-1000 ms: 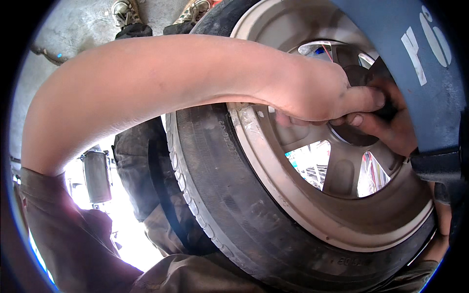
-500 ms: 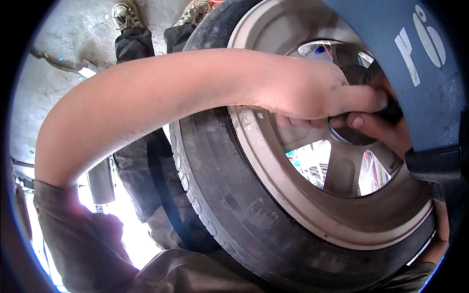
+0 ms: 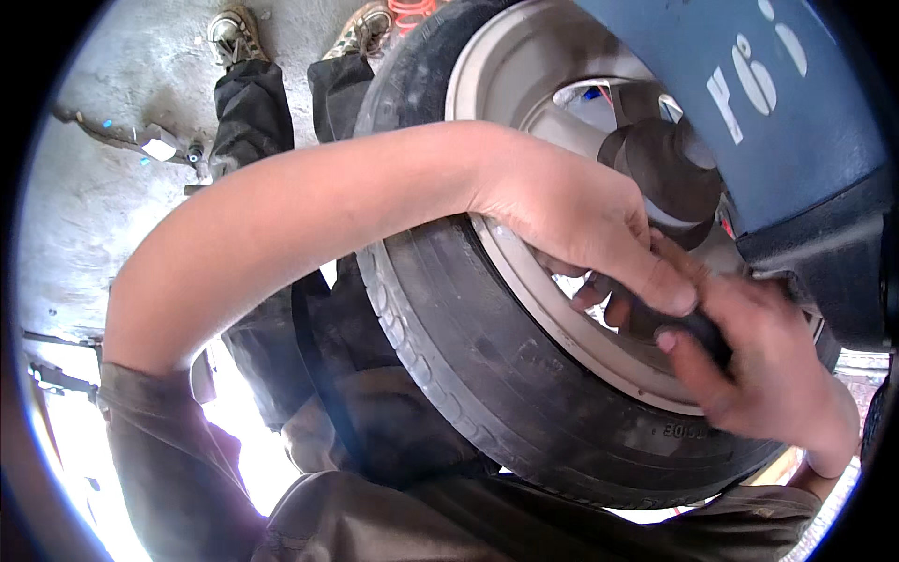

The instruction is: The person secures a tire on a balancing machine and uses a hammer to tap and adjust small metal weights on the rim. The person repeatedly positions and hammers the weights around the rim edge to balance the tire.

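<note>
A car wheel stands in front of me, with a black tire [image 3: 440, 347] and a dull beige alloy rim [image 3: 506, 253]. My left hand [image 3: 590, 215] reaches over the tire, its thumb and fingers curled in front of the spokes. Facing it from the right, my right hand [image 3: 773, 347] is closed with the thumb forward. Between the two hands sits a dark rounded piece [image 3: 704, 335], mostly covered, its kind unclear. Both hands grip it, just in front of the lower rim. At the wheel's centre, a dark cylindrical hub part [image 3: 670, 173] is untouched.
A blue panel [image 3: 749, 103] with white markings overhangs the wheel at upper right, above a black housing [image 3: 824, 272]. A person's shoes [image 3: 234, 36] and dark trousers are beyond the tire. A red coiled hose [image 3: 410, 11] and small litter [image 3: 159, 145] lie on the concrete floor.
Both hands have come away from the hub toward me, down to the lower rim. The cylindrical hub part now shows, and my right hand has emerged from behind the blue panel.
</note>
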### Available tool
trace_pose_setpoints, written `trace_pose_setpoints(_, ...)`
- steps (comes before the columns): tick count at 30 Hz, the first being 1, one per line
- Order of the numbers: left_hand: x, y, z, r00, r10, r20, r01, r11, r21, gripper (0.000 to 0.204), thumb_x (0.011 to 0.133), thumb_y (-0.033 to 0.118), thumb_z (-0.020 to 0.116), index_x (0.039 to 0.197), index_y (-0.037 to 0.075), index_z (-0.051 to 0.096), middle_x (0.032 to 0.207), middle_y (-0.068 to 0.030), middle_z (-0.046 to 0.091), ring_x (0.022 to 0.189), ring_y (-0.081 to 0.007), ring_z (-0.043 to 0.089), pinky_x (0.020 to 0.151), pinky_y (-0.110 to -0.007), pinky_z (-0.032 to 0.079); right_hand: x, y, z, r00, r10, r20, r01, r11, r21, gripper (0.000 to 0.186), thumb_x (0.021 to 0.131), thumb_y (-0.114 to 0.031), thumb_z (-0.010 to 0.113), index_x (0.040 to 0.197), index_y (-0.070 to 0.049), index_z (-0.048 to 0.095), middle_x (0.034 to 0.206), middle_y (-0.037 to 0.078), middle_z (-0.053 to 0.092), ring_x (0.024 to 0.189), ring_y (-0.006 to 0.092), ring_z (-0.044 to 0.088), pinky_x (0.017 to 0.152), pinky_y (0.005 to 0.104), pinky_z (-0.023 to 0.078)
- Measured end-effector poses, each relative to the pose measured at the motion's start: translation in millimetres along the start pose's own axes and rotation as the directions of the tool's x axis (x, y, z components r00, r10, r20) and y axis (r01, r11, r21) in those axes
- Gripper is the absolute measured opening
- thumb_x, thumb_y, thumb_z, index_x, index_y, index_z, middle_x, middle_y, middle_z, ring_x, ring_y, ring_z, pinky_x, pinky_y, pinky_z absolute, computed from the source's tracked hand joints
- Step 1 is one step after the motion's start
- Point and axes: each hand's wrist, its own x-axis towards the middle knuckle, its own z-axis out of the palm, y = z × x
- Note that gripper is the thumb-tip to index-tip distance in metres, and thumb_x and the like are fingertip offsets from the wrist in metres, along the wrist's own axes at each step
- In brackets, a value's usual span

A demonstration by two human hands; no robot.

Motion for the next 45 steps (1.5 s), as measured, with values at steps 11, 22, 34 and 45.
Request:
trace_pose_setpoints(11, -85, -79, 1, 0.003, 0.517, -0.856, 0.267, 0.824, 0.499, 0.029, 0.101, 0.020, 0.063, 0.119, -0.002, 0.067, 0.117, -0.0168, 0.066, 0.114, -0.0285, 0.063, 0.103, -0.039, 0.048, -10, -55, 11, 0.982, 0.155, 0.109, -0.151, 0.988, -0.043, 0.064, 0.092, -0.009, 0.066, 0.150, 0.006, 0.046, 0.072, 0.025, 0.065, 0.071, 0.0452, 0.068, 0.068, 0.0514, 0.052)
trace_pose_setpoints(22, -28, -263, -94, 0.371, -0.237, -0.898, -0.775, 0.453, -0.440, 0.064, 0.106, 0.053, 0.043, 0.141, 0.003, 0.062, 0.130, -0.0149, 0.071, 0.113, -0.0326, 0.069, 0.102, -0.049, 0.053, -3, -83, 55, 0.948, 0.248, -0.198, -0.297, 0.913, -0.278, 0.056, 0.095, -0.019, 0.069, 0.148, -0.007, 0.056, 0.071, 0.017, 0.066, 0.062, 0.0398, 0.067, 0.059, 0.0504, 0.052)
trace_pose_setpoints(34, -46, -174, -42, 0.482, -0.167, -0.860, -0.825, 0.246, -0.509, 0.058, 0.110, 0.045, 0.035, 0.146, 0.007, 0.058, 0.141, -0.0142, 0.065, 0.125, -0.0333, 0.063, 0.110, -0.051, 0.050, 5, -48, 62, 0.935, -0.059, -0.349, -0.179, 0.771, -0.611, 0.052, 0.092, -0.029, 0.073, 0.142, -0.018, 0.065, 0.068, 0.008, 0.058, 0.046, 0.0251, 0.062, 0.042, 0.0402, 0.046)
trace_pose_setpoints(45, -35, -209, -76, 0.534, 0.026, -0.845, -0.837, 0.158, -0.524, 0.057, 0.110, 0.045, 0.034, 0.145, 0.006, 0.059, 0.140, -0.0145, 0.065, 0.124, -0.0337, 0.063, 0.110, -0.052, 0.050, 1, -40, 67, 0.928, -0.136, -0.346, -0.182, 0.647, -0.740, 0.068, 0.084, -0.028, 0.080, 0.149, -0.026, 0.062, 0.072, 0.004, 0.049, 0.053, 0.0233, 0.060, 0.047, 0.0364, 0.047)
